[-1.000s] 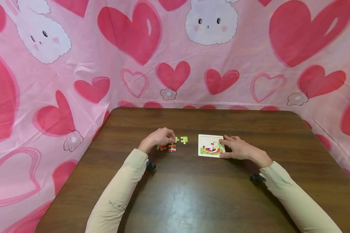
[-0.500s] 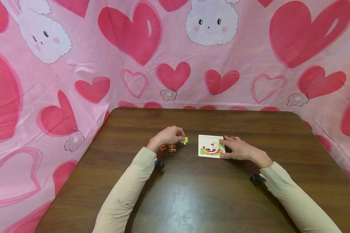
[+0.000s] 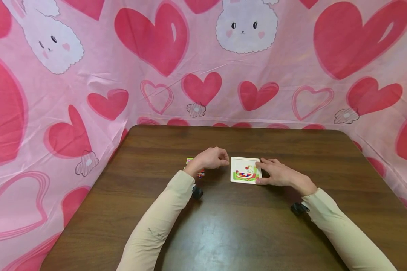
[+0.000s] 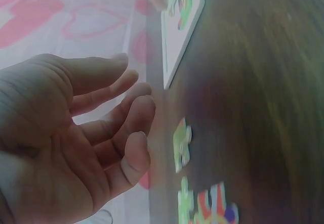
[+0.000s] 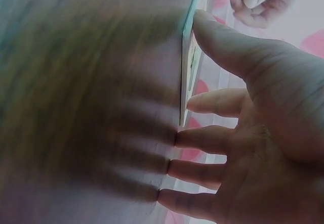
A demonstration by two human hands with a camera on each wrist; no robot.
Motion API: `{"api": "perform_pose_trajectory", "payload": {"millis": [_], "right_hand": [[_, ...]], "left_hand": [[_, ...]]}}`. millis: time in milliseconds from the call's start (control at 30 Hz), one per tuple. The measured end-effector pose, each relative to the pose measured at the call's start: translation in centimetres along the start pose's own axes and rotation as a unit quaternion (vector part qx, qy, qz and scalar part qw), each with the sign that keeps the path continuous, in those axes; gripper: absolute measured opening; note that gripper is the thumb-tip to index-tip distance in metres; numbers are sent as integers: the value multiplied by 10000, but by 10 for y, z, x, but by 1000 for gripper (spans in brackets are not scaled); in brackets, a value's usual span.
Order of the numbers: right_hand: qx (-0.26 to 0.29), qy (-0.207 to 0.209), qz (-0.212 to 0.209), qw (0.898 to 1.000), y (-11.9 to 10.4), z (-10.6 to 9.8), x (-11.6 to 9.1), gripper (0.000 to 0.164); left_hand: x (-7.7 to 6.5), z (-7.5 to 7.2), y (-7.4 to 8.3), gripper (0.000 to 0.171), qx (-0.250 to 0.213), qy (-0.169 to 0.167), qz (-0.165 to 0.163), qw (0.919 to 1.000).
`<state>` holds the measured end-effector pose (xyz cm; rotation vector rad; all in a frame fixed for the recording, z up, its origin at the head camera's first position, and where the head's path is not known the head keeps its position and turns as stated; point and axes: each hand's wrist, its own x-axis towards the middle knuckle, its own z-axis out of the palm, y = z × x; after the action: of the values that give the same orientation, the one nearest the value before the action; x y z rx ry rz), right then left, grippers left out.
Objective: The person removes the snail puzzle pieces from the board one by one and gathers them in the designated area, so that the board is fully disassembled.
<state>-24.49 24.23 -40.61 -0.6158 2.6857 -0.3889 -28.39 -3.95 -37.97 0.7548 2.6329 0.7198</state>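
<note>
My left hand [image 3: 211, 158] hovers over the table just left of the white puzzle board [image 3: 237, 165], fingers loosely curled. Nothing shows between the thumb and fingers [image 4: 136, 113] in the left wrist view. Beneath it lie a green jigsaw piece [image 4: 182, 144], another green piece [image 4: 185, 201] and a red, white and blue piece [image 4: 216, 206]. My right hand [image 3: 279, 173] rests at the board's right edge. Its thumb and index finger touch the board, and the other fingertips [image 5: 174, 167] reach the tabletop. Red, blue and green pieces fill the board's lower part.
The brown wooden table [image 3: 224, 226] is backed by a pink cloth [image 3: 203, 56] printed with hearts and rabbits. Left of my left hand, a green and pink piece [image 3: 189, 160] peeks out behind the wrist. Black wrist cameras [image 3: 197, 192] hang under both wrists.
My left hand has moved right, passing over the loose pieces towards the board. It now covers the green pieces from the head view. My right hand and the board have stayed put.
</note>
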Motion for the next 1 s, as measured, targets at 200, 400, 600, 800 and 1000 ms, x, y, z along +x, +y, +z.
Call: {"api": "perform_pose_trajectory", "payload": {"millis": [200,400,600,800,1000], "right_hand": [[2,-51,31,10000,-1,-1,1,86],[74,-34,6,10000,1,-1,0,84],[79,-9,-62,9999,1,-2,0,84],[99,-21,-79,9999,1,-2,0,83],[110,-15,-50,9999,1,-2,-1,84]], "left_hand": [[9,12,11,34,78,16,-80,9999],[17,21,24,35,185,-17,-61,9998],[27,28,34,34,216,-117,0,9997],[35,37,40,39,255,-273,7,9993],[41,45,43,39,353,-425,-11,9985]]}}
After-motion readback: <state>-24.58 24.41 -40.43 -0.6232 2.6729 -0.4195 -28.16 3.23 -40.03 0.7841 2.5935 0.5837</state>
